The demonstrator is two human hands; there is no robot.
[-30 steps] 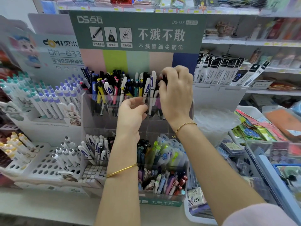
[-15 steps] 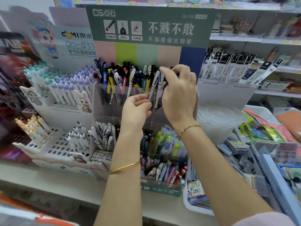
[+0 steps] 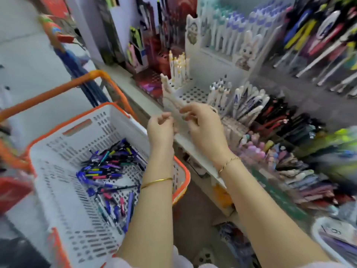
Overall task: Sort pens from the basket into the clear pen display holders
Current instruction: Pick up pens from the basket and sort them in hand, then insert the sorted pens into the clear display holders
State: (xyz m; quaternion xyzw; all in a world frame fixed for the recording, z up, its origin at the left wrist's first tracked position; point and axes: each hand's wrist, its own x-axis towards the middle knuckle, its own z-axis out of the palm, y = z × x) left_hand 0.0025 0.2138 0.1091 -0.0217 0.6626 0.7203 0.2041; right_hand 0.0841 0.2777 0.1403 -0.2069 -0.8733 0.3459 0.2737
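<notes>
Hovering close together, left hand (image 3: 160, 130) and right hand (image 3: 205, 125) curl empty fingers (image 3: 189, 110) loosely

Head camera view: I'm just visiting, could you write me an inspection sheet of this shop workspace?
Surface: white shelf ledge below the displays.
Job's things: white basket with an orange rim, loose pens on its bottom; clear display holders on the right, full of pens, blurred.
Clutter: perforated white stand, partly filled; rabbit figure.
Grippers: left hand and right hand above the ledge, fingers loosely curled, no pen seen in either.
Cables: nothing seen.
Surroundings: grey floor; more stationery racks behind.
</notes>
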